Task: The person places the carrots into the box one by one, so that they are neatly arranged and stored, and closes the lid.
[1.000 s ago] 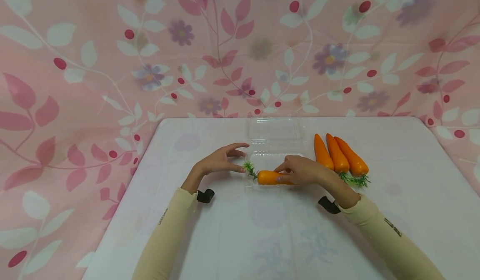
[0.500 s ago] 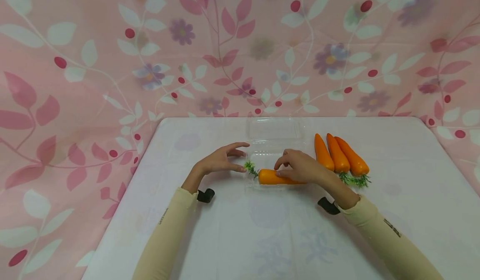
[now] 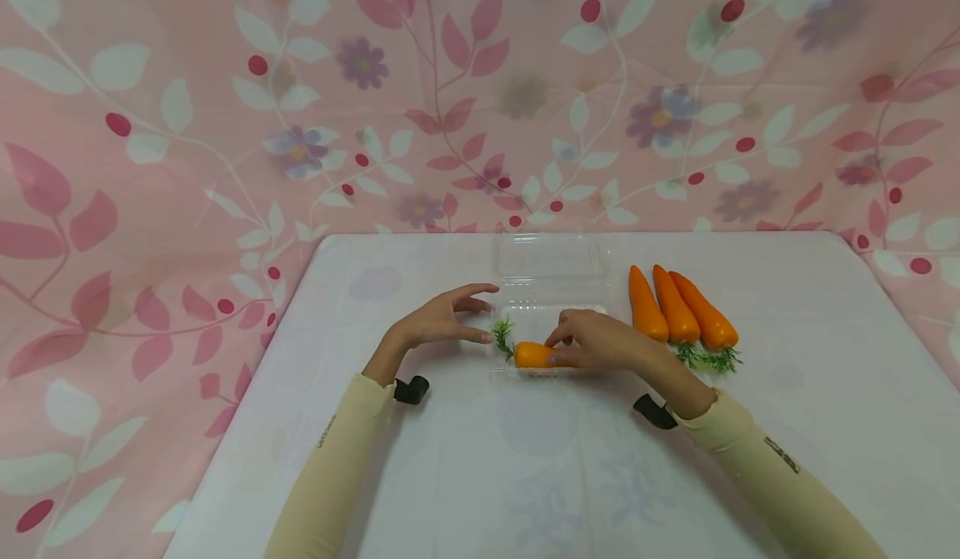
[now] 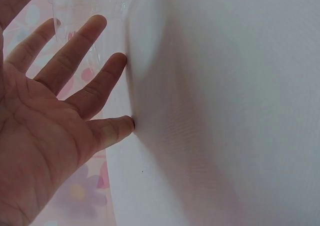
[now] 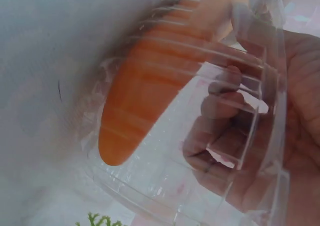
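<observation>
In the head view an orange toy carrot [image 3: 531,355] with green leaves [image 3: 502,336] lies in a hinged clear plastic box [image 3: 534,317], its leafy end to the left. My right hand [image 3: 600,340] pinches the carrot from above and hides its narrow end. Through the transparent wall in the right wrist view, that carrot tip [image 5: 135,106] shows inside the box. At the box's left side, my left hand [image 3: 442,321] has its fingers spread; in the left wrist view the left palm [image 4: 55,116] holds nothing. Whether its fingertips touch the box is hard to tell.
Three more carrots, a left one [image 3: 647,309], a middle one [image 3: 675,309] and a right one [image 3: 703,313], lie right of the box. The box's clear lid [image 3: 547,255] lies folded back. A white cloth [image 3: 480,476] covers the table before a floral curtain [image 3: 480,126].
The right hand slid right along the carrot with fingers loosened half a second ago, then came back left to pinch it. The carrot shifted slightly. The left hand stays put.
</observation>
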`<state>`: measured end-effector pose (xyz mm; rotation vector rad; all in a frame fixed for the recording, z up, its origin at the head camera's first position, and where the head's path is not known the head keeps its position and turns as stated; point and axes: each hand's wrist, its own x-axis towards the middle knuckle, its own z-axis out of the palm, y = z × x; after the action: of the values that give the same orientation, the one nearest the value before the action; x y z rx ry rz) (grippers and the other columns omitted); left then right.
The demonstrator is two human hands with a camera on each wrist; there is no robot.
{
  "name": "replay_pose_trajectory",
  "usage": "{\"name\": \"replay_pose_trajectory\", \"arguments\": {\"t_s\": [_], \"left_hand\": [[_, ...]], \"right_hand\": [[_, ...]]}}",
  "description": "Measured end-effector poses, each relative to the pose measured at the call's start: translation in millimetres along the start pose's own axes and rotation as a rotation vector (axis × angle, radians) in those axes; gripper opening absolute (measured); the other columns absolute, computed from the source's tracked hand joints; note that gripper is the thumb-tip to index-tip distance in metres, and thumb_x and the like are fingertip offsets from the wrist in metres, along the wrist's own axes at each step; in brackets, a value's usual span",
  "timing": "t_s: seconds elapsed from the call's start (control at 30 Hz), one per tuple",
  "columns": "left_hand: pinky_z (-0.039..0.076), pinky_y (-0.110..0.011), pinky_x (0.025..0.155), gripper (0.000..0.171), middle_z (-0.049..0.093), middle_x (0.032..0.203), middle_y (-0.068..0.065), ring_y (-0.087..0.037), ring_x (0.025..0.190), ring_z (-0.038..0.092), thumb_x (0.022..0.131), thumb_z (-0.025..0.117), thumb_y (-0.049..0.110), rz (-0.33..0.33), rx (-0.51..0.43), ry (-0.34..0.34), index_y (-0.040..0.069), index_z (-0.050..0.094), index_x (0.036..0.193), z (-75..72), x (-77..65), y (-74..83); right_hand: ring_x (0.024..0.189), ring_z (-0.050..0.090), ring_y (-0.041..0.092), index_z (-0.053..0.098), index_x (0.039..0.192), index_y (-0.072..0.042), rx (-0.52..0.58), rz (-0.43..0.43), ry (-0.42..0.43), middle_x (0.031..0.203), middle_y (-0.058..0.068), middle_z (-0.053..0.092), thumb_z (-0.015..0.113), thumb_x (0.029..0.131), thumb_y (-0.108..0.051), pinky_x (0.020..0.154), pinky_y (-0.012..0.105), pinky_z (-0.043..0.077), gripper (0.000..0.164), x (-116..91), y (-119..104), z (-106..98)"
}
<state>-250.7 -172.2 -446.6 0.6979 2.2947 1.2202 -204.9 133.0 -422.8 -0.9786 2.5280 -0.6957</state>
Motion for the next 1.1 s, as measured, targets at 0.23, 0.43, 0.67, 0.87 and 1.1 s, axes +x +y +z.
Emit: {"name": "replay_pose_trajectory", "arguments": {"t_s": [0.23,0.43,0.67,0.87,1.1], "left_hand": [[0.033,-0.054,0.109,0.085,0.056,0.138,-0.002,-0.016,0.129,0.049,0.079,0.084,0.035,-0.002,-0.006,0.000,0.024,0.041,0.151,0.2,-0.6,-0.5],[0.034,-0.053,0.109,0.084,0.056,0.139,-0.002,-0.017,0.130,0.049,0.080,0.084,0.035,-0.011,-0.011,-0.005,0.024,0.041,0.151,0.3,-0.5,-0.2],[0.032,-0.053,0.110,0.084,0.056,0.139,0.000,-0.016,0.130,0.048,0.080,0.083,0.036,-0.020,0.002,-0.009,0.026,0.041,0.151,-0.6,-0.8,2.4],[0.033,-0.053,0.110,0.083,0.056,0.138,0.001,-0.015,0.129,0.049,0.080,0.083,0.036,-0.017,0.001,-0.010,0.025,0.041,0.151,-0.8,-0.5,2.3],[0.033,-0.054,0.109,0.085,0.057,0.137,0.000,-0.019,0.131,0.048,0.079,0.084,0.037,-0.012,-0.001,-0.009,0.025,0.041,0.151,-0.5,-0.8,2.4]], "right_hand": [[0.076,0.050,0.012,0.074,0.117,-0.008,-0.010,-0.020,-0.066,0.084,-0.006,0.054,0.065,0.096,-0.037,0.068,0.027,0.045,0.036,0,-1,1],[0.076,0.050,0.014,0.073,0.118,-0.009,-0.011,0.033,-0.060,0.084,-0.005,0.053,0.064,0.096,-0.038,0.068,0.029,0.044,0.037,-3,-1,-4],[0.079,0.050,0.015,0.072,0.119,-0.011,-0.015,0.051,-0.043,0.086,-0.004,0.054,0.064,0.097,-0.038,0.070,0.030,0.046,0.036,-2,2,-5],[0.078,0.050,0.016,0.073,0.117,-0.012,0.011,0.041,0.007,0.085,-0.005,0.055,0.066,0.095,-0.036,0.069,0.030,0.046,0.033,-3,5,-5],[0.074,0.048,0.016,0.073,0.116,-0.011,0.028,0.022,0.092,0.081,-0.006,0.054,0.071,0.092,-0.034,0.065,0.029,0.044,0.033,-7,7,-10]]}}
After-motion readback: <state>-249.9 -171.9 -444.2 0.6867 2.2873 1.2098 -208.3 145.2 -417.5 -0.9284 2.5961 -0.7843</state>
